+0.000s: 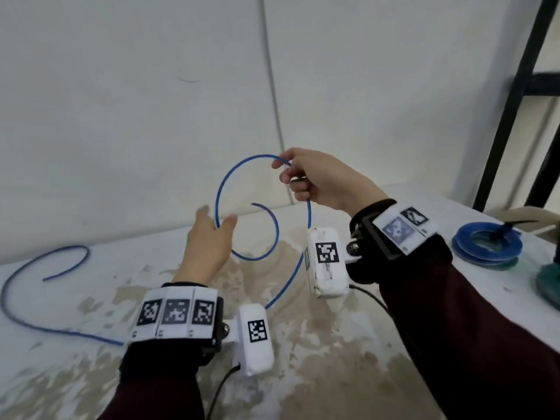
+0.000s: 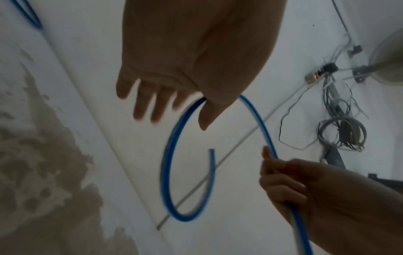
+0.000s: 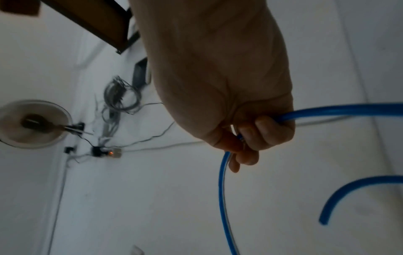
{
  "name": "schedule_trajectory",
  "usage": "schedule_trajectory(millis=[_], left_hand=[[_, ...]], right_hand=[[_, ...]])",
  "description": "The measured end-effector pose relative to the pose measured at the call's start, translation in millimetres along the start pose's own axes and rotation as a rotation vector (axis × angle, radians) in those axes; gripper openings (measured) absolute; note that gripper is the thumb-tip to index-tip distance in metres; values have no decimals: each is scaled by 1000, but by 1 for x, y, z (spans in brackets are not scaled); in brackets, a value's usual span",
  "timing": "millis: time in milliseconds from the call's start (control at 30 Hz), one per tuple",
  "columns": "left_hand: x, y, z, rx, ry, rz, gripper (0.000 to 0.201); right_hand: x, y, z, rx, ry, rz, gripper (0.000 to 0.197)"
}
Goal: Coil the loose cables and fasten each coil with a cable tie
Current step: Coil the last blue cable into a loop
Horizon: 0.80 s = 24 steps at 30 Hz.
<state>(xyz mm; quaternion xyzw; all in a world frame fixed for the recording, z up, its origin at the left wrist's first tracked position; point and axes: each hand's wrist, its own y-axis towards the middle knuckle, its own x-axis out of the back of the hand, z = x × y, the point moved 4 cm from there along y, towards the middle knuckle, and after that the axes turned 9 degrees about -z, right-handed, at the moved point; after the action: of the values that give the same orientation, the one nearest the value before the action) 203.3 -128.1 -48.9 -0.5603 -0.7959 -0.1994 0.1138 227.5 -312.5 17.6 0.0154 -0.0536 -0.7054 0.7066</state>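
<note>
Left hand (image 1: 209,241) is spread open, fingers pretty much straight, with the blue cable (image 1: 218,189) running through the gap between thumb and fingers; from the left wrist view it looks like the cable just sits in that crook, touching skin but not squeezed. Right hand (image 1: 315,178) is the one doing the real holding: fingers curled tight around the cable up top, with the cable coming out both sides of the fist. Between the two hands the cable makes one big loop in the air, and the free end curls inward inside the loop without touching anything. Going left to right: the rest of the cable trails off the left wrist and snakes across the white table (image 1: 91,298) near its left side, ending in a hook shape by the wall. Over on the far right, near the table edge, there's a finished blue coil (image 1: 485,247) lying flat, well apart from both hands. Bare worn tabletop under the loop.
</note>
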Motion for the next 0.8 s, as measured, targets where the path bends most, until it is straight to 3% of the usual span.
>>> schedule_trajectory(millis=[33, 100, 167, 233, 300, 433, 467, 533, 700, 800], left_hand=[[6, -1, -3, -25, -29, 11, 29], [17, -7, -15, -96, -25, 27, 30], [30, -16, -34, -262, 212, -21, 30], [39, -24, -51, -423, 484, -109, 26], [44, -30, -58, -458, 606, -145, 23], [46, -31, -60, -465, 661, -145, 21], [49, -29, -60, -467, 630, -148, 20], [59, -26, -61, -463, 484, -107, 17], [82, -39, -73, -384, -157, 255, 11], [89, -43, -79, -435, -198, 242, 19]], right_hand=[[-1, -8, 5, 13, 18, -10, 32], [-2, -20, 9, 38, -45, -71, 29], [0, -29, 13, 142, -282, -181, 26], [-3, -37, 19, 318, -426, -260, 37], [-14, -45, 25, 462, -461, -220, 38], [-46, -54, 24, 543, -658, 32, 13], [-48, -54, 24, 555, -677, 42, 6], [-40, -51, 27, 567, -645, -27, 11], [2, -48, 39, 537, -574, -231, 26], [8, -57, 45, 506, -573, -167, 17]])
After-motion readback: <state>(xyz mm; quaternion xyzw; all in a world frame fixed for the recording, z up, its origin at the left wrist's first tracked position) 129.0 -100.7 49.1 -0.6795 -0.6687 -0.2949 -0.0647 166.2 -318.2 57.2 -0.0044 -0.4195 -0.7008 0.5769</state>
